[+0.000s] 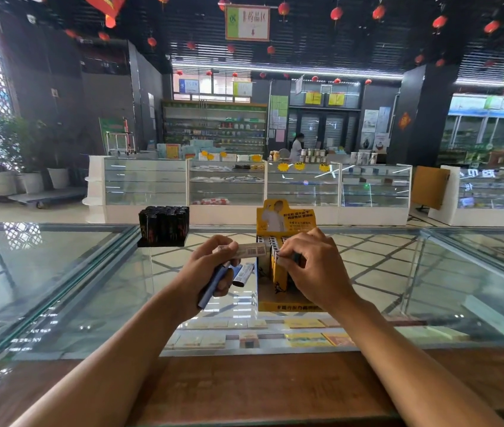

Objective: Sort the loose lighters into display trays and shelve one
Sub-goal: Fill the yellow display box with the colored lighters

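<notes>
step: slotting lighters | left hand (pixel 210 269) is gripping several loose lighters (pixel 243 250) beside the yellow display tray (pixel 284 306), mid glass counter (pixel 59 272) | right hand (pixel 309 266) is pinching a yellow lighter (pixel 279 274) into its row | next: probably seating it upright, then passing another across

I see glossy glass counter (pixel 59 272), matt wood edge (pixel 244 386), printed card tray (pixel 287 220) (yellow), shiny black lighters (pixel 164 224).

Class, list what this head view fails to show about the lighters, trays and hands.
- Head view: the right hand hides whether its fingers grip a lighter.
- Fingers of the left hand overlap its lighters; count unclear.
- Black tray: too dark to count.
- Yellow tray front print: blurred.
</notes>
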`<action>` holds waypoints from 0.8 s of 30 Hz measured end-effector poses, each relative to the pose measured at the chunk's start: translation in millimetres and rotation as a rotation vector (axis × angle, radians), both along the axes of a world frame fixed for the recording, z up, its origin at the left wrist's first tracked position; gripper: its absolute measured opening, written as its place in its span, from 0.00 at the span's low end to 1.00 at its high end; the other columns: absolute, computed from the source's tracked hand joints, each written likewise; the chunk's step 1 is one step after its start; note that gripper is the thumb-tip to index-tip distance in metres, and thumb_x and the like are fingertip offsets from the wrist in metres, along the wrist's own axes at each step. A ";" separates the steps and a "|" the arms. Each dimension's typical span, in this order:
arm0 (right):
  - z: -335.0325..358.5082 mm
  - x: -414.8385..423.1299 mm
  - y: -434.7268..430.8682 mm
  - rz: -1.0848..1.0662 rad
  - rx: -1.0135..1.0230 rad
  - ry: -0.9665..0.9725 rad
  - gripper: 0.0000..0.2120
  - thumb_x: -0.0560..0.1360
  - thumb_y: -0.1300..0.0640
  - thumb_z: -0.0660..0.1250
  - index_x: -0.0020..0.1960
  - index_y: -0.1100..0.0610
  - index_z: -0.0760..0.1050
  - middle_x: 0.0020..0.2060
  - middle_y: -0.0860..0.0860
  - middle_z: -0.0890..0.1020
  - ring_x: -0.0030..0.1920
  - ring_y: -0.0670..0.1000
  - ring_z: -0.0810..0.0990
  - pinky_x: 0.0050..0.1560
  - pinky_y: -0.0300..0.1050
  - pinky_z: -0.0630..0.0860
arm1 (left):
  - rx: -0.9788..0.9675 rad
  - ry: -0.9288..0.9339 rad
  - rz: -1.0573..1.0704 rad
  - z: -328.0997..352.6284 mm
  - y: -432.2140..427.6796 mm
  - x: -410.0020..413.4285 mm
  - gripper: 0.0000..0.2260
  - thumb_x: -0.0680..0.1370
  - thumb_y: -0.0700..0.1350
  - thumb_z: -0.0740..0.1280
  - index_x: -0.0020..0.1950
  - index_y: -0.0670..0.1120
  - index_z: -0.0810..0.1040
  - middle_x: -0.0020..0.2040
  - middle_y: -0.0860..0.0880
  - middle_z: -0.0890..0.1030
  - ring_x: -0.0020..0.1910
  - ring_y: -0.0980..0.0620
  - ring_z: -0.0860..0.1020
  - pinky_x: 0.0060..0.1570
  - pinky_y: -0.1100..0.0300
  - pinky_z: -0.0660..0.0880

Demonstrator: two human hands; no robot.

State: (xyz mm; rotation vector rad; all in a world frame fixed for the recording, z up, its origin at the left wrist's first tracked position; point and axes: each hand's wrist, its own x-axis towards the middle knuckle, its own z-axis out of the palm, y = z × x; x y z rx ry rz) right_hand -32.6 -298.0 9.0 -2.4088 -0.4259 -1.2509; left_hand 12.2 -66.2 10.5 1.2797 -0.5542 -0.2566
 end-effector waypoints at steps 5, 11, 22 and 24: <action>0.4 2.1 -1.0 0.022 -0.028 0.015 0.07 0.75 0.50 0.75 0.50 0.51 0.82 0.47 0.44 0.84 0.52 0.49 0.76 0.54 0.52 0.73 | 0.025 -0.008 -0.060 -1.5 0.4 0.1 0.08 0.82 0.48 0.66 0.50 0.44 0.75 0.44 0.43 0.77 0.27 0.51 0.68 0.24 0.63 0.65; 4.0 -2.8 2.9 0.203 -0.038 0.057 0.18 0.73 0.50 0.77 0.61 0.51 0.82 0.53 0.44 0.83 0.56 0.45 0.74 0.55 0.46 0.72 | 0.053 -0.012 -0.117 -0.9 -4.2 -4.2 0.10 0.82 0.49 0.64 0.52 0.42 0.74 0.43 0.45 0.78 0.26 0.52 0.69 0.23 0.63 0.66; 9.7 -5.1 12.7 0.134 -0.052 0.030 0.18 0.80 0.43 0.66 0.61 0.55 0.78 0.52 0.48 0.82 0.51 0.46 0.76 0.50 0.45 0.77 | 0.044 -0.030 -0.043 1.7 -10.4 -7.3 0.17 0.79 0.56 0.65 0.55 0.41 0.75 0.34 0.47 0.72 0.26 0.53 0.67 0.23 0.63 0.66; 12.9 -6.3 13.7 0.142 0.029 0.045 0.14 0.80 0.47 0.68 0.61 0.54 0.77 0.51 0.47 0.81 0.48 0.45 0.78 0.48 0.42 0.79 | 0.063 0.002 -0.007 1.0 -8.6 -3.3 0.20 0.79 0.60 0.65 0.54 0.42 0.75 0.33 0.48 0.70 0.27 0.53 0.67 0.23 0.62 0.66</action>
